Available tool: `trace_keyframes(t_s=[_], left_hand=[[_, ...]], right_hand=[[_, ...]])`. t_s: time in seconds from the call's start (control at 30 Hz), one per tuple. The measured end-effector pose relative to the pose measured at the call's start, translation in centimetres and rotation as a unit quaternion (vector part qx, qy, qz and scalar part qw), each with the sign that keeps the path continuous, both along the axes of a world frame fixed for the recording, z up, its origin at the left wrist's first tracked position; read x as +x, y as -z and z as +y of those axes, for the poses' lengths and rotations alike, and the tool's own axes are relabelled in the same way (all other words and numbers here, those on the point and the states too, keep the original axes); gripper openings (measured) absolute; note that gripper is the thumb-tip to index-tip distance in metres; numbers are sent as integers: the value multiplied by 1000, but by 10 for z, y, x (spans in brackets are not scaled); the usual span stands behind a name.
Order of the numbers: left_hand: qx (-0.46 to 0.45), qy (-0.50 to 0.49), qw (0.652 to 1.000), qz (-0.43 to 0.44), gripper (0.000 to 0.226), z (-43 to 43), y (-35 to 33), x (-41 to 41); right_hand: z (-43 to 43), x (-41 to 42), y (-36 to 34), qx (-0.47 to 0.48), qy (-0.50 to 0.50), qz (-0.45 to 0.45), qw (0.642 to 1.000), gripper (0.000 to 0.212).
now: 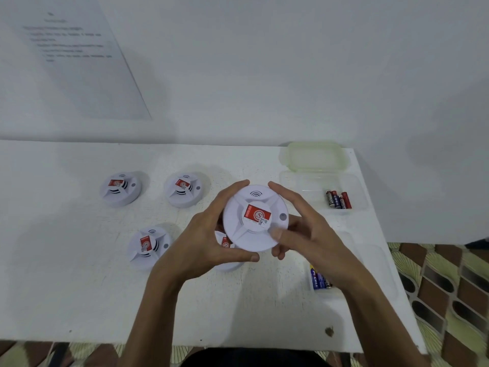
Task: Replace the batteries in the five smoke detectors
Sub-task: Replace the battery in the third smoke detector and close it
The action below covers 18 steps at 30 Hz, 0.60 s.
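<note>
A white tabletop (79,300) stands against a plain white wall (264,75) with a printed paper sheet (79,62) fixed on it at far left; brown and green patterned flooring (436,287) shows to the right. Above the table's middle, a round white plastic smoke detector (255,218) is gripped at its rim by the left hand (209,239) and the right hand (304,229), the right thumb lying on its face. Being a disc, it has no long axis; its red-labelled face tilts up toward the camera, sounder mark to the far side. Three matching detectors (120,189) lie face up at left, and a fifth detector (225,243) is half hidden behind the left hand. At far right, red and black batteries (338,199) lie in a clear plastic tray (304,181) beside a pale green lid (315,156); blue batteries (318,280) lie under the right forearm.
</note>
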<state>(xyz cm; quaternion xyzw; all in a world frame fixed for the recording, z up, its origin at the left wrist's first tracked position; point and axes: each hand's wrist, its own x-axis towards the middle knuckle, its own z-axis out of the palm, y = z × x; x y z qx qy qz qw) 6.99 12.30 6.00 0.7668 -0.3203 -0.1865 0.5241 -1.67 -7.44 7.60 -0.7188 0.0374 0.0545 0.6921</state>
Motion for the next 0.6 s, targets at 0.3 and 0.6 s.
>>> trace_keyframes(t_s=[0.3,0.6], left_hand=[[4,14,1000,13,97,9,-3,-6],[-16,14,998,54,94,20,-5,-14]], right_hand=[[8,-5,-1,-5,-47,21,999,95],[16,-12,1,-11,-55,5,998,93]])
